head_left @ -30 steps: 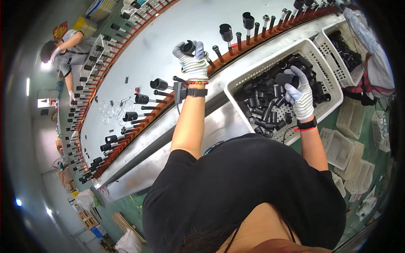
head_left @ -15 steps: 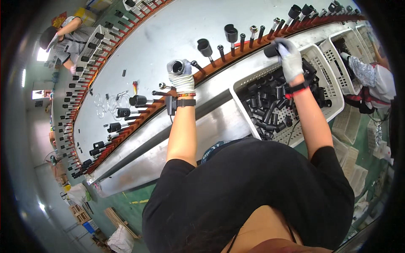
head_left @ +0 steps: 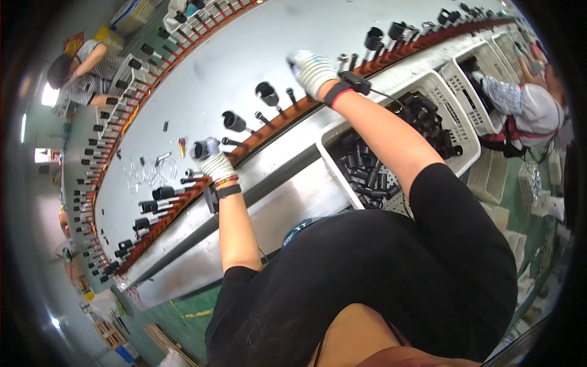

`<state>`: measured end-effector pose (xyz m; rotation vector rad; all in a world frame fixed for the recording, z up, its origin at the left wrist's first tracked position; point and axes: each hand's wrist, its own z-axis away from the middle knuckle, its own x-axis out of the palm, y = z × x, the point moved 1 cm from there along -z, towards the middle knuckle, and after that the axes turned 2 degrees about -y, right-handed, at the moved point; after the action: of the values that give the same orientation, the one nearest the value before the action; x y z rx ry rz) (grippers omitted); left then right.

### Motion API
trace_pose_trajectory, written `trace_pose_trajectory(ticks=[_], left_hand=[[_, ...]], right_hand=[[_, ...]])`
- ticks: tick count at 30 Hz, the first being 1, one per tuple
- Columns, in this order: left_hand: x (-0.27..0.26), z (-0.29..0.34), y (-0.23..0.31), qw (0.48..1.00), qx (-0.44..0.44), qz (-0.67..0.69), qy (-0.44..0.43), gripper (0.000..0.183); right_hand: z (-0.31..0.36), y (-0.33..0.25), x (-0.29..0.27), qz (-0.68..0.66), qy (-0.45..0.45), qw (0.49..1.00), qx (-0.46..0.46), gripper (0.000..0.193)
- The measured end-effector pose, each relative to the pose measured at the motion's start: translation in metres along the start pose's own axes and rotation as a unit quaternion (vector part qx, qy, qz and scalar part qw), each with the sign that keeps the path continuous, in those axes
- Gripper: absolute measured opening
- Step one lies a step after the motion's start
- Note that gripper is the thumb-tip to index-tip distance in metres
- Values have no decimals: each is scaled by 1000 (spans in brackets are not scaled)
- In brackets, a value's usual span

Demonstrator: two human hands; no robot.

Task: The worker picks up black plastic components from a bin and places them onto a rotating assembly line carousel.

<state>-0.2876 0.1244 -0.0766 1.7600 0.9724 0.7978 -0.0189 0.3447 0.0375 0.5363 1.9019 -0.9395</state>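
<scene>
Broad grey tabletop [head_left: 202, 92] filled the far middle, edged by a curved brown rail [head_left: 284, 122] whose pegs carried dark cups [head_left: 266, 93]. At the far left was a co-worker [head_left: 98, 76] in stripes. Toward the left end of the rail's near stretch, the gloved left hand [head_left: 215, 164] had its fingers curled round a black cup [head_left: 199, 150]. Farther right, the gloved right hand [head_left: 312, 72] was over the table, its grip impossible to tell. White basket [head_left: 446, 101] and black tubes [head_left: 372, 177] lay at the right.

Striped white gloves [head_left: 315, 73], black cups [head_left: 267, 93]
</scene>
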Motion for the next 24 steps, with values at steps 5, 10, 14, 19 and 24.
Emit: trace_pose_trajectory(ticks=[5,10,14,19,24], left_hand=[[4,29,39,989,-77,-119,34,45],[-13,121,36,992,-65,-96,-44,75],[-32,182,16,964,-238,-57,-103,66],[-10,227,27,908,-206,-137,-339,64],[11,238,70,849,-190,-177,-460,62]], right_hand=[[58,24,21,-174,205,955,-123,19],[209,123,-2,-144,-87,985,-29,38],[258,186,-27,128,-210,931,269,67],[266,278,-54,126,-274,814,497,92],[264,314,-72,143,-348,810,450,87]])
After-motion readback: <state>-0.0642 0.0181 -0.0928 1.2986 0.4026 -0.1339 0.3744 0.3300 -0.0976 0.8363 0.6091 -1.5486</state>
